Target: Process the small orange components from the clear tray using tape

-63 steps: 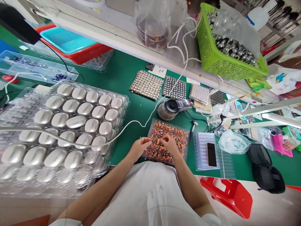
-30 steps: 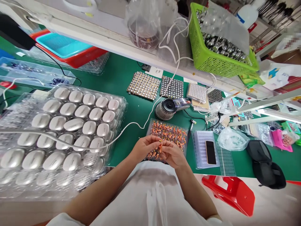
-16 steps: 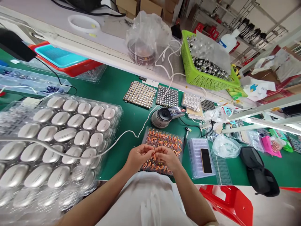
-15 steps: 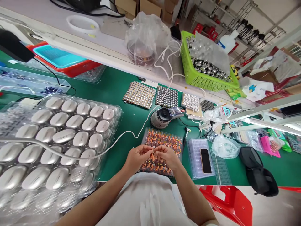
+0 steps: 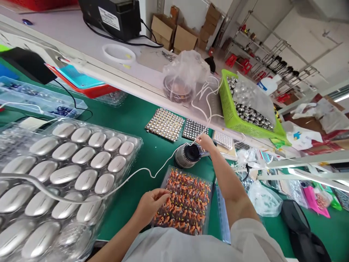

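My left hand [image 5: 152, 204] is pinched closed at the left edge of a clear tray [image 5: 207, 218] full of small orange pieces [image 5: 188, 198]. What sits between its fingertips, if anything, is too small to make out. My right hand [image 5: 205, 142] reaches forward past a round grey device with a black top [image 5: 188, 154]. Its fingers are bent together at the near edge of a dark plate with rows of small shiny pieces [image 5: 194, 128]. Whatever those fingertips hold is too small to tell.
Clear blister trays of silvery oval cases [image 5: 65, 174] fill the left. A white cable [image 5: 141, 170] crosses the green table. Beyond lie a gold-toned plate of studs [image 5: 166, 123] and a white one [image 5: 223, 139]. A green basket [image 5: 251, 127] stands on the shelf, a black case [image 5: 296, 218] at right.
My right hand has left the orange pieces and stretched forward to the dark plate. My left hand has shifted left and down to the tray's edge. The view has tilted up.
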